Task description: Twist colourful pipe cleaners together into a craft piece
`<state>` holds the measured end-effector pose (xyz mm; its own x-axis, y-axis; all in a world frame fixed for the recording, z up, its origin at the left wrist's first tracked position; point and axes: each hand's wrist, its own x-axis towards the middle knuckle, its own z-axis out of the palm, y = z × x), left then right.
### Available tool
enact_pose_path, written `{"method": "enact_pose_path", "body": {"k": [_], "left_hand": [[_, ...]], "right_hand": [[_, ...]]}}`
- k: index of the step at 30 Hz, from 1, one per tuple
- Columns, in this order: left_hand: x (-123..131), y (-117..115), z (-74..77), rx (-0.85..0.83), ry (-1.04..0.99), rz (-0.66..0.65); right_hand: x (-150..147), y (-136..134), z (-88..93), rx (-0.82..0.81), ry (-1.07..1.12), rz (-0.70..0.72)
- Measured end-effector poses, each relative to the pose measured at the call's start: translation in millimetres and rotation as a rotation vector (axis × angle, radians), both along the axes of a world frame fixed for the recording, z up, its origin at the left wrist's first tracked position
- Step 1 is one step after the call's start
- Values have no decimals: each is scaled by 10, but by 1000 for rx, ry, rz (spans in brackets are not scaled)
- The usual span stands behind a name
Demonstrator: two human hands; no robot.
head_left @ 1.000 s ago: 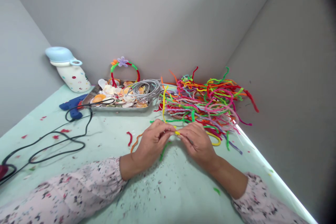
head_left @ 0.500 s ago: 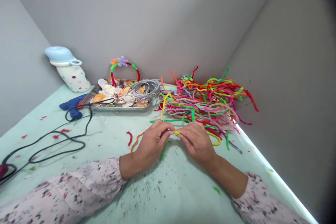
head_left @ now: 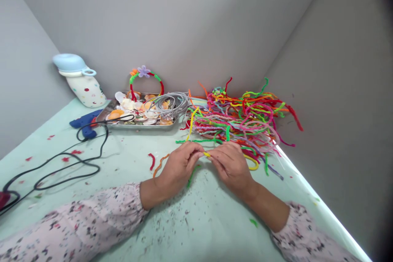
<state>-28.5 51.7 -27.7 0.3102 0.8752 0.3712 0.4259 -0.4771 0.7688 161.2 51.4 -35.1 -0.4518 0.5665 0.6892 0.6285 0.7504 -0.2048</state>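
Note:
Between my fingertips is a short yellow piece of pipe cleaner (head_left: 206,154), pinched from both sides. My left hand (head_left: 177,168) is closed on its left end, and my right hand (head_left: 232,170) grips its right end. Most of the piece is hidden by my fingers, so its full shape cannot be made out. Just behind my hands lies a tangled heap of coloured pipe cleaners (head_left: 233,120). Near my left hand are a short red piece (head_left: 151,161), an orange piece (head_left: 160,165) and a green piece (head_left: 192,176).
A metal tray (head_left: 138,127) holds seashells, with a coil of grey wire (head_left: 175,104) on its right part. A headband with flowers (head_left: 143,72) stands there. Leftward are a blue glue gun (head_left: 87,125), its black cord (head_left: 100,153) and a bottle (head_left: 84,86). Walls enclose the table.
Both hands stay almost in place, still pinching the yellow piece. My fingers have shifted very slightly around it. Everything else on the table is unchanged.

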Motion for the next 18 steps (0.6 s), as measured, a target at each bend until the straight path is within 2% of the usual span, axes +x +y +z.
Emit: {"method": "enact_pose_path", "body": {"k": [3, 7, 9, 18], "left_hand": [[9, -11, 14, -54, 8, 18], [21, -33, 22, -294, -51, -20], [23, -40, 19, -356, -77, -34], [20, -58, 27, -299, -42, -25]], "right_hand": [[-9, -16, 7, 17, -50, -52], [-12, -30, 18, 30, -90, -68], [-10, -30, 24, 34, -100, -65], [-26, -32, 65, -37, -66, -28]]}}
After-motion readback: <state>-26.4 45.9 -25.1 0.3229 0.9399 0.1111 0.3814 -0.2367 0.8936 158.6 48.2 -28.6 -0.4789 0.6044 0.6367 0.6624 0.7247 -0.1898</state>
